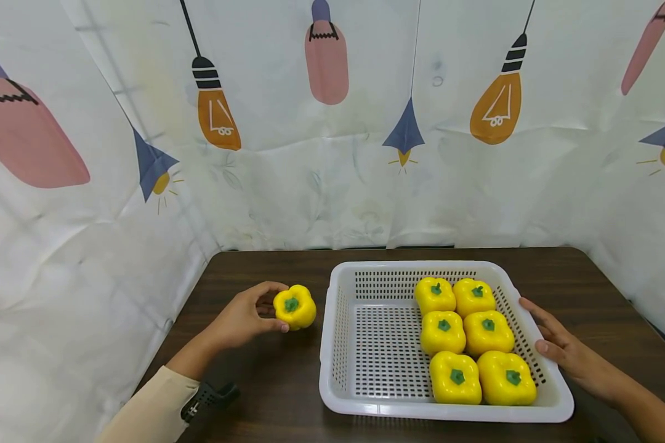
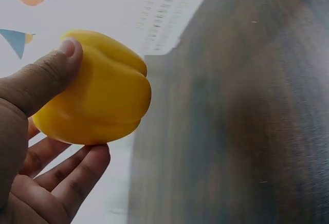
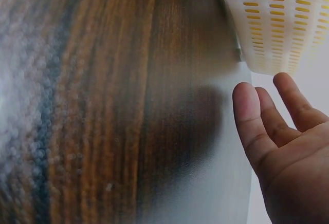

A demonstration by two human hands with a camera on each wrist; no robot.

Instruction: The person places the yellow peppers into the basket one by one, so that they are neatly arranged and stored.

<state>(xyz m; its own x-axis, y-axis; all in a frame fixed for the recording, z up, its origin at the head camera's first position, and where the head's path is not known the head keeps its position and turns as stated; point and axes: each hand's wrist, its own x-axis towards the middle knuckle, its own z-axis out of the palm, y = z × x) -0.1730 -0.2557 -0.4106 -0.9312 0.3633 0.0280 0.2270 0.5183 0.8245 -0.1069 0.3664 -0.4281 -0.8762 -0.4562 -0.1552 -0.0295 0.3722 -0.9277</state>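
Note:
My left hand (image 1: 249, 315) pinches a yellow bell pepper (image 1: 295, 307) with a green stem, left of a white plastic basket (image 1: 328, 344). In the left wrist view, the thumb presses one side of the pepper (image 2: 103, 90) and the fingers support it from the other side. Several more yellow bell peppers (image 1: 442, 332) stand stem-up in two columns in the basket's right half. Beside the basket's right wall is my right hand (image 1: 568, 347), its fingers extended and holding nothing. Whether its fingertips touch the rim, I cannot tell.
A dark wooden table (image 1: 266, 381) carries the basket. The basket's left half shows its bare slotted floor (image 1: 390, 351). Behind and to the left hangs a white sheet (image 1: 288, 184) printed with lamps and bulbs. A dark strap (image 1: 205, 400) circles the left wrist.

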